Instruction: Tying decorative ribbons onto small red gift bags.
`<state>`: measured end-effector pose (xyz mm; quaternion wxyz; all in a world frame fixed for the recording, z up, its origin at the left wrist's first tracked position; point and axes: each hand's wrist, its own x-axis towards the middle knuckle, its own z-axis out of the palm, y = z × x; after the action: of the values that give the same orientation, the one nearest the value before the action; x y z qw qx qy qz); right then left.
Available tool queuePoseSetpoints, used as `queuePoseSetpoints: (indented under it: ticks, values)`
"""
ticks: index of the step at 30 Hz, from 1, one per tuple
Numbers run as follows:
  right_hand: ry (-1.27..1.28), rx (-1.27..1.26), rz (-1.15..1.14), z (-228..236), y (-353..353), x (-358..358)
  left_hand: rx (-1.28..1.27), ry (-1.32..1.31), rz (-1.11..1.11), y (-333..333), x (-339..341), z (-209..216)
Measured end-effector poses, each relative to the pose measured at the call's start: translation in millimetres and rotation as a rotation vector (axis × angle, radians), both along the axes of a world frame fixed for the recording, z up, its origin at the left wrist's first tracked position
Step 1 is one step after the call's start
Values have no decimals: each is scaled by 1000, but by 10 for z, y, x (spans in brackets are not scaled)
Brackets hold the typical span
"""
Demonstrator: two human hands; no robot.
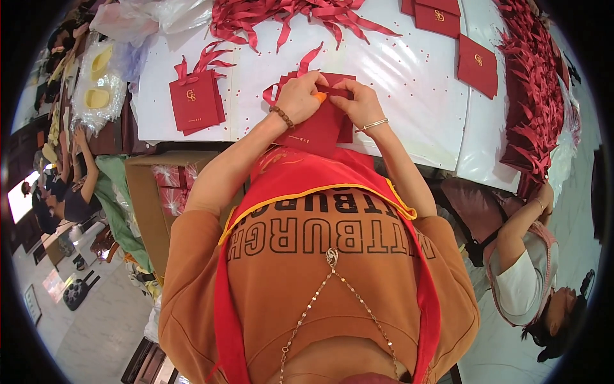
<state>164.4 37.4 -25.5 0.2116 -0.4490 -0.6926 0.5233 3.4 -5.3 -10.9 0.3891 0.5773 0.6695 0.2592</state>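
Hands meet at the far end of a red bag (313, 133), which lies right in front of the wearer at the near edge of the white table (409, 121). From where I stand, the bag's long axis runs away from the body, leaning slightly right toward its upper edge, and its lower end comes up against the red apron (320, 174). The left hand (299, 97) reaches over the upper left of the bag; the right hand (363, 105) comes in at the upper right corner, so neither is plainly nearer. Both have their fingers bent in and pinching at that upper edge; whether a ribbon end is caught there too, I can't tell. Something orange (321, 97) shows at the left thumb. A red ribbon (310, 59) sticks up beyond the hands, and another red bag (346, 132) peeks out underneath on the right.

To the left, well apart, lie ribboned bags (198, 104), with a heap of loose ribbons (288, 18) across the far side. More bags (478, 66) rest to the right.

Below the table's left edge stands a cardboard box (144, 192), holding red things in clear wrapping (171, 185); what they are, I can't make out.
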Motion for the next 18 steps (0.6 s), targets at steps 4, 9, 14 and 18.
queuePoseSetpoints:
  ticks: [4,9,14,18]
  values:
    - [40,0,-1,-62,-25,-25,-49,-64,-18,19,-65,1]
    - [100,173,-25,-123,-74,-68,-65,-17,-38,29,-52,46]
    - [73,221,13,-106,-86,-97,190,199,-65,20,37,-27]
    - [153,125,-9,-115,-86,-43,-102,-68,-7,14,-90,68]
